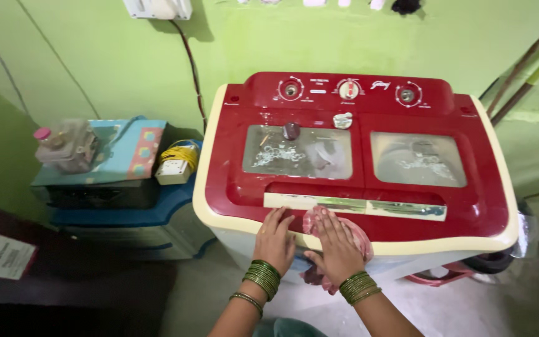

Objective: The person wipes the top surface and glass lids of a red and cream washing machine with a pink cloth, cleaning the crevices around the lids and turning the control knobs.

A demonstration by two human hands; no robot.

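A red and cream twin-tub washing machine [469, 206] stands against the green wall, both clear lids shut. My left hand [275, 240] lies flat on its front cream edge, fingers spread, holding nothing. My right hand [337, 244] presses flat on a pink cloth [360, 236] that drapes over the same front edge. Green bangles ring both wrists. Three dials [349, 90] sit along the machine's back panel.
Left of the machine a blue and black cabinet [120, 215] carries a plastic bottle [67, 145], a patterned cover and a yellow cord with a white socket box [174, 165]. A cable [191, 68] runs up the wall. Poles [522, 75] lean at the right.
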